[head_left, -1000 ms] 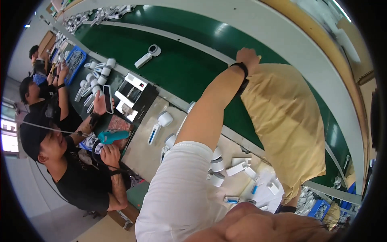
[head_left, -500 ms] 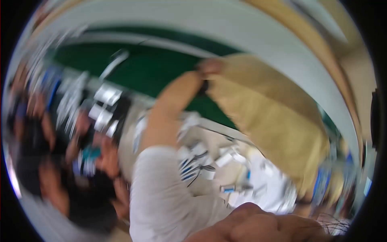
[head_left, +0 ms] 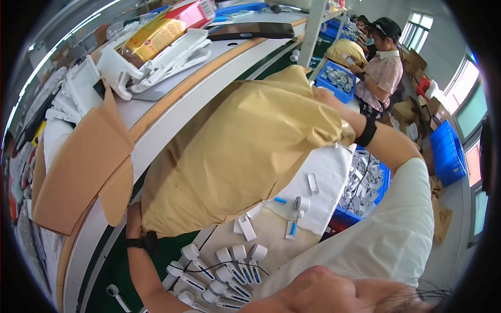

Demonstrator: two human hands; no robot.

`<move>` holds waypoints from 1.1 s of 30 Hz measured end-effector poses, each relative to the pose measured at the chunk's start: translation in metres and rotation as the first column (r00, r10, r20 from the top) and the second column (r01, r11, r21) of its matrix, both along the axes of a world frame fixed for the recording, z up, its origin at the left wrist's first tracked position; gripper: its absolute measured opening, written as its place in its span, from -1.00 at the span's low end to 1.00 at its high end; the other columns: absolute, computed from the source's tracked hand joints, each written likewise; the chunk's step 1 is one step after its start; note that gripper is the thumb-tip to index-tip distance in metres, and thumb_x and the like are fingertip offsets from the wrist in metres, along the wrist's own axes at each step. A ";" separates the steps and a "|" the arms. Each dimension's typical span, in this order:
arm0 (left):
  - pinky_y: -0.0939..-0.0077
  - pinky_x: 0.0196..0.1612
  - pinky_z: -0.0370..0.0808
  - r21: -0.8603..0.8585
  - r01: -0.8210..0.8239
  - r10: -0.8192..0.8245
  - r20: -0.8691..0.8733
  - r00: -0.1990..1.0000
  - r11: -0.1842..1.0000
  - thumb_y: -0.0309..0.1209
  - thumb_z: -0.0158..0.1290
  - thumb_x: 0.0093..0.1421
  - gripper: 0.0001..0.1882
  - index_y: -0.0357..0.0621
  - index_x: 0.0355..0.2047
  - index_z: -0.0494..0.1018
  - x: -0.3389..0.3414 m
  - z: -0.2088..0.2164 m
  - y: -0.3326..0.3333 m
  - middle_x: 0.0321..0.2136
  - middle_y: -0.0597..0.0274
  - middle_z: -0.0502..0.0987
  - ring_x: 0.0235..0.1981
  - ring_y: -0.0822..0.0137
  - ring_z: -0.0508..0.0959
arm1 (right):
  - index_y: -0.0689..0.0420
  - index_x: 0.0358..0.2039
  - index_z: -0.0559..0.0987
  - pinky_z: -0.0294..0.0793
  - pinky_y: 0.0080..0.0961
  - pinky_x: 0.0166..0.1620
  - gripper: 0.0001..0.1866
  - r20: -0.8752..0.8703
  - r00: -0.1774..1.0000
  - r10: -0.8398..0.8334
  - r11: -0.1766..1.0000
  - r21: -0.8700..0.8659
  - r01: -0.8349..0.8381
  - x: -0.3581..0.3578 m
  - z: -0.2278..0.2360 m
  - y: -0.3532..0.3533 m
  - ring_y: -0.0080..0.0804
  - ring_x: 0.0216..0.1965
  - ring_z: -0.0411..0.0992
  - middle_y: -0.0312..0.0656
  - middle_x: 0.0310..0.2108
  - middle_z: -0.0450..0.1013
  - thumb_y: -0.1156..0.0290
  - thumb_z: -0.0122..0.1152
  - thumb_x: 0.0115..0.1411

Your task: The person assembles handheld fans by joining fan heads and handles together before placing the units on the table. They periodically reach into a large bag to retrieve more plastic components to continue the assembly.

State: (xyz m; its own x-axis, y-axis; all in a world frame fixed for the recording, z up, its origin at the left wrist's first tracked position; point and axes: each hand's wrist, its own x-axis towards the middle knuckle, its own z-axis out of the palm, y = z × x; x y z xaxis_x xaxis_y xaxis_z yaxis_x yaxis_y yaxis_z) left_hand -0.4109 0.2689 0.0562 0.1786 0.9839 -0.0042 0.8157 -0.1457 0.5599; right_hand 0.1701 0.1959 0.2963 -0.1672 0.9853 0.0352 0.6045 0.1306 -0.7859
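A large, full-looking tan sack (head_left: 229,156) spans the middle of the view, tilted up toward the right, between my two hands. My left hand (head_left: 134,220) is closed at its lower left corner, with the fingertips hidden by the sack. My right hand (head_left: 327,98) is at the gathered upper right end, closed on the material and partly covered by its folds. Below the sack lie several white round-headed devices with handles (head_left: 224,255) on the worktable (head_left: 282,229). A thin black cable crosses them.
Left, a shelf (head_left: 172,107) carries white plastic parts (head_left: 117,73), a yellow packet (head_left: 154,44) and brown cardboard (head_left: 86,172). A blue bin of small parts (head_left: 362,185) stands beside my right arm. Beyond, a co-worker (head_left: 383,70) stands by another blue bin (head_left: 336,81).
The view has swung round and sharpened from a blur. The sack has shifted from the right to the middle, and both my hands now show at its ends.
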 end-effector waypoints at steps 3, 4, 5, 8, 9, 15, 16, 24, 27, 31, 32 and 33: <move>0.39 -0.35 0.39 -0.112 -0.007 0.034 0.241 0.970 0.994 -0.31 -0.15 0.12 -0.68 -0.40 -0.46 0.42 0.012 0.004 -0.005 -0.51 -0.04 0.51 -0.47 0.13 0.50 | 0.23 -0.11 0.43 0.38 -0.61 -0.13 -0.70 -0.146 0.987 -0.059 0.994 -0.096 0.046 0.018 0.027 -0.005 -0.57 -0.17 0.36 -0.27 -0.15 0.40 0.42 0.03 0.14; 0.39 -0.35 0.39 -0.127 0.029 0.001 0.231 0.973 0.991 -0.31 -0.15 0.12 -0.68 -0.40 -0.46 0.42 0.026 0.018 -0.009 -0.51 -0.04 0.51 -0.47 0.13 0.50 | 0.23 -0.11 0.43 0.38 -0.61 -0.13 -0.70 -0.156 0.983 -0.099 0.990 -0.112 0.082 0.033 0.035 -0.010 -0.57 -0.17 0.36 -0.27 -0.15 0.40 0.42 0.03 0.14; 0.46 -0.39 0.37 -0.225 0.040 0.044 0.358 0.933 0.974 -0.34 -0.12 0.11 -0.68 -0.44 -0.45 0.42 0.041 0.035 -0.018 -0.47 0.08 0.52 -0.45 0.31 0.46 | 0.22 -0.10 0.42 0.37 -0.61 -0.12 -0.70 -0.188 0.982 -0.024 0.999 -0.052 0.014 0.055 0.043 -0.014 -0.57 -0.15 0.35 -0.26 -0.14 0.39 0.43 0.02 0.14; 0.53 -0.42 0.36 -0.303 0.190 -0.028 0.468 0.883 0.934 -0.37 -0.07 0.10 -0.71 -0.46 -0.42 0.43 0.088 0.084 -0.051 -0.42 0.20 0.53 -0.43 0.49 0.43 | 0.20 -0.07 0.40 0.31 -0.57 -0.05 -0.69 -0.210 0.976 0.051 0.998 0.055 -0.040 0.108 0.071 -0.058 -0.54 -0.10 0.33 -0.22 -0.12 0.37 0.47 -0.04 0.15; 0.54 -0.41 0.37 -0.265 0.255 -0.099 0.487 0.868 0.930 -0.39 -0.05 0.09 -0.73 -0.43 -0.41 0.45 0.100 0.094 -0.061 -0.42 0.21 0.53 -0.42 0.48 0.45 | 0.20 -0.05 0.38 0.28 -0.54 -0.02 -0.67 -0.176 0.984 0.003 1.000 0.029 0.002 0.116 0.082 -0.074 -0.51 -0.09 0.32 -0.20 -0.10 0.36 0.48 -0.07 0.15; 0.55 -0.41 0.39 -0.373 0.418 -0.266 0.394 0.880 0.829 -0.47 0.01 -0.02 -0.76 -0.46 -0.40 0.43 0.200 0.133 -0.100 -0.46 0.13 0.55 -0.43 0.50 0.43 | 0.20 -0.03 0.36 0.28 -0.54 -0.01 -0.66 -0.111 0.924 -0.367 0.928 0.021 0.372 0.247 0.085 -0.224 -0.50 -0.08 0.31 -0.19 -0.08 0.35 0.46 -0.08 0.16; 0.56 -0.41 0.39 -0.371 0.498 -0.364 0.376 0.852 0.784 -0.47 -0.02 0.03 -0.77 -0.47 -0.39 0.43 0.208 0.135 -0.100 -0.44 0.17 0.54 -0.43 0.49 0.43 | 0.20 -0.03 0.35 0.28 -0.54 -0.01 -0.66 -0.089 0.889 -0.448 0.892 0.026 0.452 0.270 0.093 -0.276 -0.50 -0.07 0.31 -0.19 -0.08 0.34 0.46 -0.08 0.16; 0.63 -0.46 0.36 -0.440 0.708 -0.592 0.391 0.705 0.552 -0.46 -0.10 0.11 -0.76 -0.47 -0.37 0.45 0.379 0.157 -0.148 -0.46 0.21 0.53 -0.51 0.49 0.45 | 0.20 0.01 0.31 0.27 -0.53 0.01 -0.63 -0.020 0.557 -0.830 0.556 0.034 0.830 0.459 0.048 -0.676 -0.49 -0.05 0.30 -0.18 -0.05 0.32 0.43 -0.09 0.17; 0.63 -0.47 0.35 -0.482 0.727 -0.584 0.438 0.684 0.489 -0.45 -0.10 0.12 -0.76 -0.45 -0.39 0.45 0.458 0.158 -0.150 -0.49 0.22 0.54 -0.54 0.50 0.43 | 0.21 0.02 0.30 0.27 -0.53 0.01 -0.62 0.025 0.377 -0.926 0.377 0.081 0.923 0.481 0.041 -0.816 -0.49 -0.05 0.29 -0.18 -0.04 0.31 0.42 -0.10 0.18; 0.59 -0.51 0.34 -0.429 0.838 -0.731 0.442 0.519 0.336 -0.43 -0.10 0.11 -0.75 -0.45 -0.42 0.42 0.577 0.146 -0.161 -0.55 0.20 0.52 -0.54 0.53 0.40 | 0.21 0.03 0.28 0.26 -0.53 0.02 -0.61 0.080 0.091 -0.993 0.102 0.139 0.985 0.403 0.014 -0.944 -0.48 -0.04 0.28 -0.17 -0.03 0.30 0.41 -0.11 0.19; 0.56 -0.46 0.36 -0.404 0.883 -0.837 0.377 0.397 0.237 -0.40 -0.07 0.10 -0.75 -0.44 -0.39 0.42 0.605 0.143 -0.157 -0.49 0.22 0.53 -0.50 0.52 0.41 | 0.21 0.04 0.27 0.26 -0.53 0.02 -0.61 0.100 0.018 -0.995 0.033 0.152 0.988 0.374 0.015 -0.969 -0.48 -0.03 0.28 -0.17 -0.03 0.30 0.40 -0.11 0.19; 0.53 -0.41 0.38 -0.385 0.913 -0.917 0.299 0.265 0.138 -0.38 -0.05 0.09 -0.73 -0.42 -0.35 0.41 0.629 0.142 -0.154 -0.44 0.24 0.53 -0.47 0.50 0.42 | 0.21 0.04 0.27 0.26 -0.53 0.02 -0.60 0.114 -0.049 -0.992 -0.030 0.164 0.986 0.346 0.011 -0.989 -0.48 -0.03 0.28 -0.17 -0.02 0.29 0.40 -0.11 0.19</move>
